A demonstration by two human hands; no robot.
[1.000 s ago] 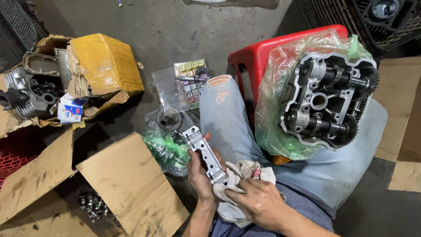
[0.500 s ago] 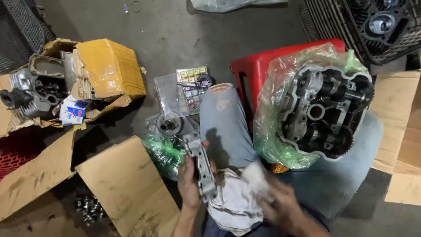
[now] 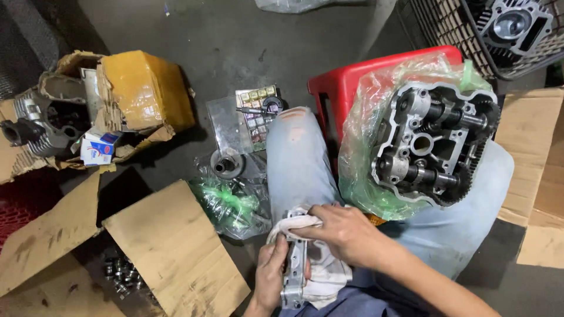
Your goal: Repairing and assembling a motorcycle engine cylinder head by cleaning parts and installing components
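Note:
My left hand grips a long grey metal engine part upright over my lap. My right hand presses a dirty white rag against the top of that part; more of the rag hangs under it. A grey cylinder head with camshafts and gears rests on my right thigh, sitting in a clear and green plastic bag. My left knee in pale jeans points up the frame.
A red plastic stool stands behind my legs. On the floor lie flattened cardboard, a torn yellow box, another engine part, a small white and blue carton, bagged parts, loose bolts. A black crate holds a metal part.
My right hand has brought the rag up from under the metal part onto its top end. The part has swung from tilted to nearly upright. The camera has shifted slightly.

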